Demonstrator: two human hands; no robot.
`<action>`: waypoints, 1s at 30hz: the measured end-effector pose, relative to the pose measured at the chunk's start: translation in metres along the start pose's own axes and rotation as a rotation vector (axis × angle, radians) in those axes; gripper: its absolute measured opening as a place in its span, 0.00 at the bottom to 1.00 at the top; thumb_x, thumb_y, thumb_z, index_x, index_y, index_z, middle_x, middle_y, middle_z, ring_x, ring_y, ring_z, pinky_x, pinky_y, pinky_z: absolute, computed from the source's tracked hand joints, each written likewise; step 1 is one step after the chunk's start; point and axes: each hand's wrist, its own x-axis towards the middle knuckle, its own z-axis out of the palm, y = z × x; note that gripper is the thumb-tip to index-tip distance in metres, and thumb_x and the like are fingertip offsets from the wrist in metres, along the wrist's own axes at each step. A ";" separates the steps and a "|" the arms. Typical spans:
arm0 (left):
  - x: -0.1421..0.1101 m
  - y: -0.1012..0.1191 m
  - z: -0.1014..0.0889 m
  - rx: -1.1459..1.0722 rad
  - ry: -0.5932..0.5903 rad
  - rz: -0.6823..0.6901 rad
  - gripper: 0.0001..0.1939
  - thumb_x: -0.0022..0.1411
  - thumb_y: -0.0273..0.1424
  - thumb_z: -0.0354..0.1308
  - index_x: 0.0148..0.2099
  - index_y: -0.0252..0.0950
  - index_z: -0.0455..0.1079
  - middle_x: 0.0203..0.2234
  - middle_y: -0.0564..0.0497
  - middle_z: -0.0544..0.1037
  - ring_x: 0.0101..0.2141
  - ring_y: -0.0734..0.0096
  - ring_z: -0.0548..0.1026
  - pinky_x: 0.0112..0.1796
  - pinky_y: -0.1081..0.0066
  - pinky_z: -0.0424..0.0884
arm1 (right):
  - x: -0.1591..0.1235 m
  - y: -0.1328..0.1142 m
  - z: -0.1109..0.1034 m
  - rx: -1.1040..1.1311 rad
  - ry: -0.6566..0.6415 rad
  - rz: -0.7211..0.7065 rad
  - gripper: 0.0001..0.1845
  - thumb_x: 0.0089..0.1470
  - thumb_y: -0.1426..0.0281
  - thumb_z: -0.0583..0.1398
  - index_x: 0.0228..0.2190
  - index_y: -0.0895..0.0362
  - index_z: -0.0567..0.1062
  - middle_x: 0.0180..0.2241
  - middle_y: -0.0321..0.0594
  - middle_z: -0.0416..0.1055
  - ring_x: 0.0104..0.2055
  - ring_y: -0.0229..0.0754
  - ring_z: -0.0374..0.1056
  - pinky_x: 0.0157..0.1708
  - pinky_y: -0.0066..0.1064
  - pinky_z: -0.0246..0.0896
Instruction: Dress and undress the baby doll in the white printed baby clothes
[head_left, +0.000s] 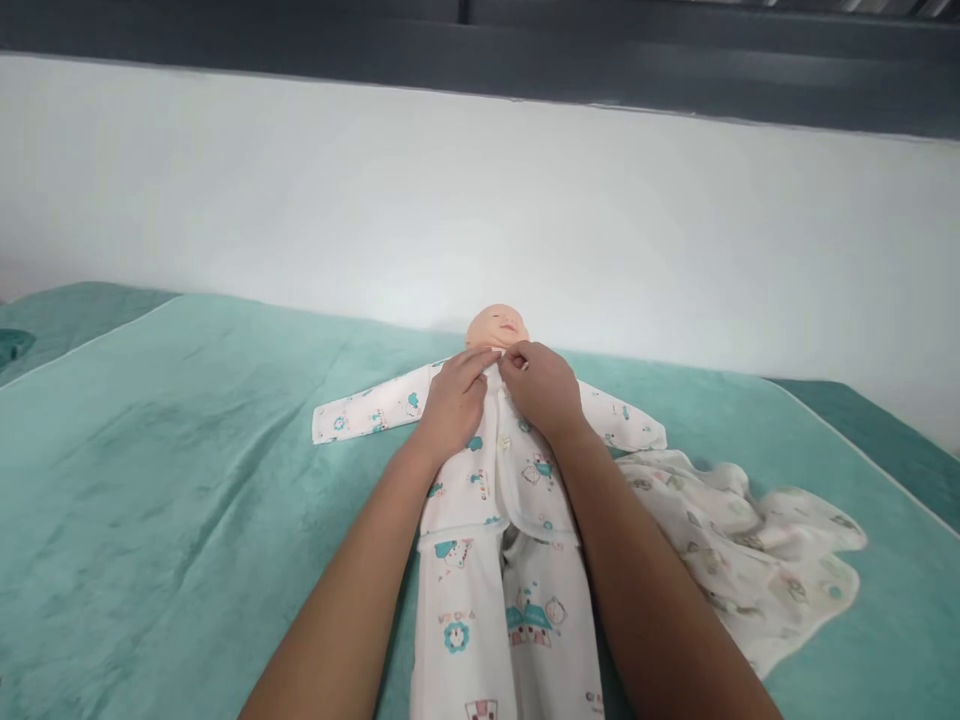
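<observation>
Teal blanket [187,450] covers the bed, approx. whole width of view. White printed top [457,500] lies flat on it, mid-frame, sleeves spread out to both sides; doll's head [496,326] shows just past the neck end, near the wall [480,190].

L hand [456,392] is on the upper chest of top, L of the front edge, fingers together & tips at the collar; can't tell if it grips fabric or only presses. R hand [541,388] is opp., fingers curled, thumb + index pinched narrow on the collar edge. Tips of both hands nearly meet, just below doll's chin. Exact contact pt. is small/partly hidden.

Front edges of top run down the middle below the hands, w/ a small pale fastener [505,443] approx. midway. Lower front flaps part a bit at hem. White trousers [459,600], same kind of print (teal/pink pics), start at the hem & run off bottom of frame, betw. the forearms.

White printed cloth [787,560] lies crumpled on blanket to the R, next to R sleeve & partly behind R forearm. Dark band [300,65] runs along top of wall.
</observation>
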 end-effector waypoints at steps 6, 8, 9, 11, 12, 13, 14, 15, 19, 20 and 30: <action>-0.005 0.002 0.000 0.004 0.014 0.015 0.22 0.66 0.27 0.41 0.57 0.39 0.69 0.58 0.49 0.70 0.59 0.67 0.64 0.62 0.60 0.57 | -0.003 0.004 -0.004 0.391 0.086 0.160 0.09 0.49 0.64 0.57 0.25 0.56 0.73 0.27 0.35 0.72 0.30 0.38 0.63 0.34 0.30 0.57; -0.012 0.006 -0.002 -0.003 0.017 0.014 0.19 0.67 0.30 0.44 0.54 0.41 0.71 0.58 0.50 0.69 0.60 0.67 0.64 0.62 0.59 0.57 | -0.012 0.002 -0.006 0.422 0.150 0.195 0.10 0.49 0.63 0.57 0.26 0.56 0.73 0.26 0.35 0.72 0.28 0.38 0.63 0.34 0.31 0.57; -0.016 0.008 -0.003 -0.009 0.015 0.014 0.18 0.66 0.32 0.46 0.53 0.41 0.72 0.59 0.50 0.69 0.60 0.66 0.63 0.62 0.59 0.57 | -0.019 0.002 -0.007 0.427 0.180 0.211 0.11 0.50 0.62 0.57 0.26 0.56 0.73 0.26 0.35 0.71 0.28 0.38 0.63 0.34 0.31 0.57; -0.025 0.012 -0.004 -0.019 0.010 0.013 0.16 0.66 0.34 0.48 0.50 0.42 0.74 0.59 0.51 0.68 0.61 0.64 0.62 0.62 0.58 0.57 | -0.034 0.000 -0.009 0.431 0.236 0.245 0.11 0.50 0.61 0.57 0.27 0.55 0.73 0.26 0.35 0.71 0.28 0.39 0.63 0.34 0.31 0.58; -0.030 0.013 -0.005 -0.022 0.008 0.012 0.15 0.66 0.35 0.49 0.50 0.43 0.74 0.60 0.51 0.68 0.61 0.64 0.62 0.62 0.58 0.57 | -0.043 -0.001 -0.011 0.439 0.257 0.263 0.10 0.51 0.61 0.57 0.28 0.55 0.73 0.26 0.35 0.71 0.28 0.39 0.63 0.33 0.31 0.58; -0.034 0.014 -0.006 -0.024 0.007 0.012 0.15 0.66 0.36 0.49 0.50 0.43 0.74 0.60 0.51 0.67 0.62 0.63 0.61 0.62 0.57 0.56 | -0.052 -0.001 -0.012 0.452 0.269 0.278 0.11 0.51 0.61 0.57 0.30 0.55 0.72 0.27 0.35 0.71 0.28 0.39 0.64 0.33 0.31 0.59; -0.037 0.015 -0.006 -0.024 0.008 0.012 0.16 0.66 0.36 0.49 0.50 0.44 0.74 0.61 0.51 0.67 0.62 0.63 0.60 0.63 0.57 0.56 | -0.060 -0.002 -0.013 0.468 0.262 0.282 0.11 0.51 0.60 0.57 0.32 0.55 0.72 0.27 0.35 0.70 0.28 0.38 0.64 0.32 0.30 0.59; -0.040 0.015 -0.006 -0.026 0.008 0.014 0.16 0.67 0.36 0.48 0.51 0.44 0.74 0.61 0.51 0.66 0.63 0.63 0.59 0.63 0.57 0.56 | -0.066 -0.003 -0.014 0.478 0.237 0.270 0.12 0.52 0.59 0.58 0.33 0.55 0.72 0.28 0.34 0.70 0.28 0.38 0.63 0.32 0.30 0.59; -0.042 0.014 -0.008 -0.050 0.000 0.023 0.19 0.68 0.34 0.44 0.52 0.45 0.74 0.62 0.52 0.65 0.63 0.64 0.59 0.63 0.58 0.56 | -0.077 -0.007 -0.017 0.346 0.078 0.057 0.13 0.49 0.58 0.61 0.32 0.54 0.69 0.31 0.34 0.68 0.29 0.37 0.62 0.33 0.31 0.58; -0.042 0.013 -0.008 -0.053 -0.004 0.022 0.19 0.68 0.33 0.44 0.52 0.45 0.74 0.62 0.52 0.65 0.63 0.64 0.59 0.63 0.58 0.56 | -0.075 -0.008 -0.017 0.285 0.050 0.009 0.12 0.49 0.59 0.62 0.31 0.54 0.69 0.31 0.35 0.68 0.31 0.38 0.62 0.34 0.31 0.58; -0.040 0.017 -0.010 -0.049 -0.008 -0.031 0.19 0.68 0.33 0.43 0.51 0.45 0.73 0.61 0.54 0.65 0.63 0.65 0.58 0.63 0.58 0.55 | -0.062 -0.006 -0.023 0.355 -0.060 0.029 0.05 0.49 0.67 0.58 0.24 0.54 0.69 0.24 0.32 0.65 0.26 0.36 0.59 0.28 0.29 0.55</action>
